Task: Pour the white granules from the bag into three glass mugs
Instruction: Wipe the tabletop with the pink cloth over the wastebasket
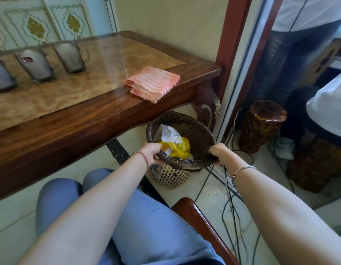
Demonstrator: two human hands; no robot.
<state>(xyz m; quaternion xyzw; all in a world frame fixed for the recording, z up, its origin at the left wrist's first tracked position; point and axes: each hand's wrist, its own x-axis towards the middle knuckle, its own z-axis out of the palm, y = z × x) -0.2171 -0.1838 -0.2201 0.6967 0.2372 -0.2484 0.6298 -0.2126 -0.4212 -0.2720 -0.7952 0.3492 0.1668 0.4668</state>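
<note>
Both hands — left (pixel 152 152), right (pixel 217 153) — grip the wastebasket (pixel 196 131) rim, fingers curled round it. Three filled mugs (pixel 71 56) stand on the desk (pixel 70 119).

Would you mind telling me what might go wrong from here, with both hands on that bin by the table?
1. The left hand and right hand grip the dark rim of the waste bin; if it is tilted, the yellow bag and clear plastic may spill out.
2. Cables lie on the floor right beside the bin and might snag it.
3. The pink cloth overhangs the table edge and could slip off.
</note>
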